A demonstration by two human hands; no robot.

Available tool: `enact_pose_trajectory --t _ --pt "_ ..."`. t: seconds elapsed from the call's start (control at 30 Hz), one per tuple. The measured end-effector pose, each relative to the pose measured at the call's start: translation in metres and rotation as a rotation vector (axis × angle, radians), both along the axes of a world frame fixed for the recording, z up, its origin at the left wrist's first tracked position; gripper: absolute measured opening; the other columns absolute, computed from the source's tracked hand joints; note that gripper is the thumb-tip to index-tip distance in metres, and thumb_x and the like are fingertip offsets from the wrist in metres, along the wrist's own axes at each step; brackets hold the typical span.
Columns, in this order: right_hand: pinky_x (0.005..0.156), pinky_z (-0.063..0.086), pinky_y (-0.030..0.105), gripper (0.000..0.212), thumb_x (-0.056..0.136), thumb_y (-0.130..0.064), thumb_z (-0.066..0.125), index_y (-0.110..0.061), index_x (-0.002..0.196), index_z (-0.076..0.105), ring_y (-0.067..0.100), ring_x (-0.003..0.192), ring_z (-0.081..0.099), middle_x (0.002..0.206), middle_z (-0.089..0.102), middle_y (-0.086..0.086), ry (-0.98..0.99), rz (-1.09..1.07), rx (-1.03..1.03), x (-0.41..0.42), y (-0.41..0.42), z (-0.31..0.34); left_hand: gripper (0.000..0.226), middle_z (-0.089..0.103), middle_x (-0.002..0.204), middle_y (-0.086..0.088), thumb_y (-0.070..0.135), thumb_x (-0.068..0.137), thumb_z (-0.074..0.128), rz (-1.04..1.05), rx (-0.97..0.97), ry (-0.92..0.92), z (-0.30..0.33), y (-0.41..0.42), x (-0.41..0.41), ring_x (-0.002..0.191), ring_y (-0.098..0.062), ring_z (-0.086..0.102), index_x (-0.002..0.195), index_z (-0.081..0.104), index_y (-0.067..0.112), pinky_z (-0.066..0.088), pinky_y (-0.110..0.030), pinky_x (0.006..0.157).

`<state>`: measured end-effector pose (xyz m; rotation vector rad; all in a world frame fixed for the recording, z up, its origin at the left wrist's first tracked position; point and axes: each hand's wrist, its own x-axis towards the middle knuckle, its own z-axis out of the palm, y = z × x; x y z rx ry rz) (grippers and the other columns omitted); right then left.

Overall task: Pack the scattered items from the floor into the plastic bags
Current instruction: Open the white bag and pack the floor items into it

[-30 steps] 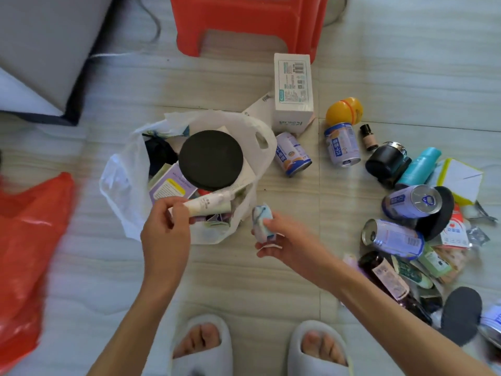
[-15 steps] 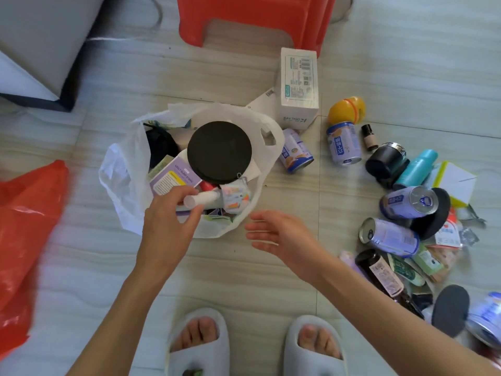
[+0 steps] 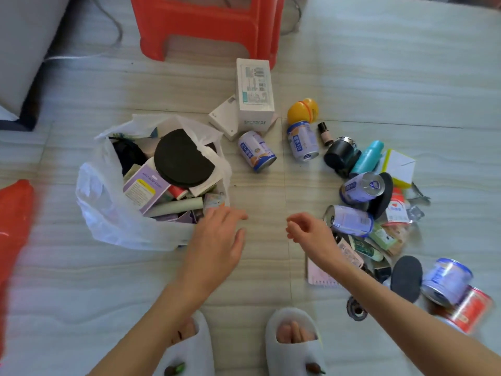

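A white plastic bag (image 3: pixel 103 213) stands open on the floor, filled with a black round disc (image 3: pixel 181 158), a purple box (image 3: pixel 143 185), a white tube (image 3: pixel 176 207) and a small patterned packet (image 3: pixel 212 200). My left hand (image 3: pixel 217 240) hovers empty just right of the bag's near edge, fingers relaxed. My right hand (image 3: pixel 309 232) hangs loosely curled and empty, left of a pile of cans (image 3: pixel 349 221), packets and bottles. A red plastic bag (image 3: pixel 13 213) lies at the far left.
Two cans (image 3: pixel 257 150) lie beside a white box (image 3: pixel 254 93) at the middle back, near a yellow ball (image 3: pixel 302 111). A red stool (image 3: pixel 208 25) stands behind. More cans (image 3: pixel 444 280) and a black disc (image 3: pixel 406 278) lie at right. My slippered feet (image 3: pixel 292 340) are at the bottom.
My left hand let go of the white tube into the bag and drew back right. My right hand dropped the small packet into the bag and moved right toward the pile.
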<state>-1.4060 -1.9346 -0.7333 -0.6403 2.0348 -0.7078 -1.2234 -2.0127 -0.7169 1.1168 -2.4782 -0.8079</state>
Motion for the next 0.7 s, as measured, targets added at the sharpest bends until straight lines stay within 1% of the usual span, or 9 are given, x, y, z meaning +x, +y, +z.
enact_pose_trajectory --t 0.07,0.13,0.23,0.33,0.4,0.47,0.53,0.6,0.7 --pt "0.075 0.041 0.023 0.015 0.090 -0.012 0.053 -0.011 0.101 0.063 0.015 0.082 0.059 0.088 0.063 0.001 0.233 0.008 -0.010 -0.027 0.021 0.003 0.036 0.062 0.102 -0.006 0.030 0.081 0.041 -0.185 0.105 -0.056 -0.014 0.031 -0.027 0.097 -0.024 0.057 0.104 0.062 0.013 0.048 -0.038 0.083" --pt "0.074 0.037 0.023 0.018 0.090 -0.013 0.052 -0.008 0.105 0.062 0.015 0.084 0.056 0.090 0.060 0.002 0.380 -0.051 0.000 -0.054 0.045 0.003 0.041 0.058 0.116 -0.009 0.030 0.083 0.041 -0.329 0.200 -0.160 -0.028 0.054 -0.052 0.109 -0.029 0.054 0.117 0.057 0.013 0.048 -0.041 0.089" --pt "0.079 0.040 0.030 0.019 0.088 -0.012 0.054 -0.004 0.104 0.059 0.025 0.093 0.058 0.100 0.060 0.012 0.463 -0.206 0.044 -0.084 0.081 -0.016 0.047 0.035 0.143 -0.006 0.018 0.090 0.045 -0.487 0.240 -0.382 -0.044 0.070 -0.078 0.132 -0.024 0.033 0.136 0.037 0.015 0.035 -0.037 0.102" --pt "0.090 0.037 0.032 0.030 0.086 -0.019 0.061 -0.004 0.111 0.057 0.030 0.109 0.052 0.112 0.057 0.015 0.473 -0.157 0.143 -0.096 0.108 -0.038 0.054 0.026 0.148 -0.007 0.010 0.087 0.045 -0.596 0.176 -0.491 -0.058 0.074 -0.093 0.137 -0.023 0.025 0.139 0.029 0.012 0.031 -0.037 0.104" --pt "0.100 0.034 0.034 0.057 0.079 -0.036 0.068 -0.007 0.124 0.050 0.027 0.119 0.044 0.124 0.051 0.012 0.473 0.012 0.184 -0.099 0.118 -0.047 0.061 0.018 0.153 -0.006 0.012 0.089 0.045 -0.621 0.168 -0.536 -0.071 0.076 -0.104 0.141 -0.021 0.018 0.144 0.019 0.010 0.025 -0.035 0.109" --pt "0.110 0.029 0.039 0.090 0.070 -0.053 0.071 -0.007 0.138 0.035 0.027 0.131 0.034 0.139 0.040 0.011 0.506 0.215 0.264 -0.100 0.125 -0.055 0.068 0.006 0.157 -0.006 0.022 0.092 0.045 -0.587 0.198 -0.560 -0.084 0.077 -0.118 0.144 -0.021 0.008 0.147 0.007 0.010 0.015 -0.034 0.114" --pt "0.116 0.020 0.040 0.106 0.066 -0.060 0.069 -0.006 0.144 0.021 0.027 0.139 0.024 0.148 0.029 0.012 0.567 0.374 0.359 -0.100 0.132 -0.064 0.078 -0.001 0.157 -0.006 0.033 0.091 0.049 -0.524 0.242 -0.565 -0.096 0.078 -0.130 0.145 -0.022 0.000 0.148 0.000 0.009 0.010 -0.034 0.116" --pt "0.116 0.020 0.038 0.105 0.067 -0.060 0.069 -0.005 0.143 0.021 0.027 0.138 0.024 0.148 0.030 0.013 0.616 0.449 0.386 -0.103 0.135 -0.070 0.087 -0.005 0.157 -0.006 0.039 0.088 0.052 -0.480 0.258 -0.595 -0.104 0.080 -0.136 0.145 -0.022 -0.003 0.147 -0.003 0.008 0.010 -0.036 0.116" --pt "0.105 0.030 0.038 0.087 0.069 -0.054 0.069 -0.011 0.136 0.033 0.028 0.123 0.039 0.133 0.045 0.010 0.660 0.464 0.354 -0.109 0.135 -0.072 0.094 -0.002 0.157 -0.008 0.046 0.085 0.054 -0.421 0.192 -0.645 -0.109 0.092 -0.142 0.145 -0.024 -0.001 0.147 -0.005 0.007 0.009 -0.039 0.115"
